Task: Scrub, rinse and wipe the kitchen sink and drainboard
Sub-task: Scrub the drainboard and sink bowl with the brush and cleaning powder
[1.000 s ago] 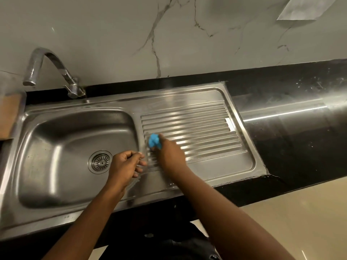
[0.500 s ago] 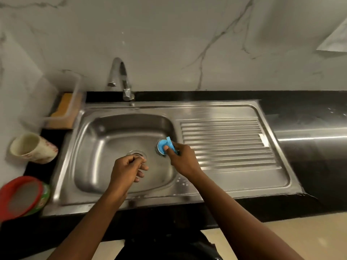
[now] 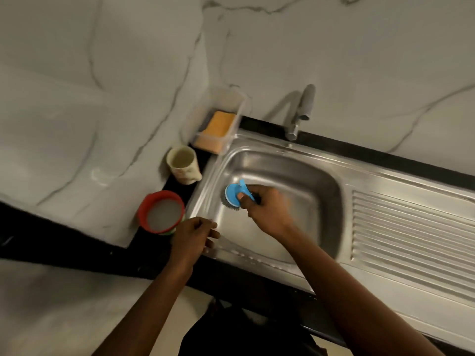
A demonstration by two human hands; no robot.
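A stainless steel sink [image 3: 295, 163] has its basin on the left and a ribbed drainboard [image 3: 411, 232] on the right. My right hand [image 3: 264, 209] grips a blue-handled steel scrubber [image 3: 232, 194] and holds it against the basin's left inner wall. My left hand [image 3: 192, 235] hovers over the sink's front left rim with its fingers loosely curled and nothing in it. The tap [image 3: 299, 111] stands behind the basin, and I see no water running.
A clear holder with an orange sponge [image 3: 219, 124] stands at the sink's back left corner. A pale cup [image 3: 182, 164] and a red-rimmed tub [image 3: 162, 214] sit on the black counter left of the basin. Marble wall panels rise behind and to the left.
My right hand carried the scrubber from the drainboard across into the basin and over to its left wall. My left hand shifted left to the front rim. The view swung leftward.
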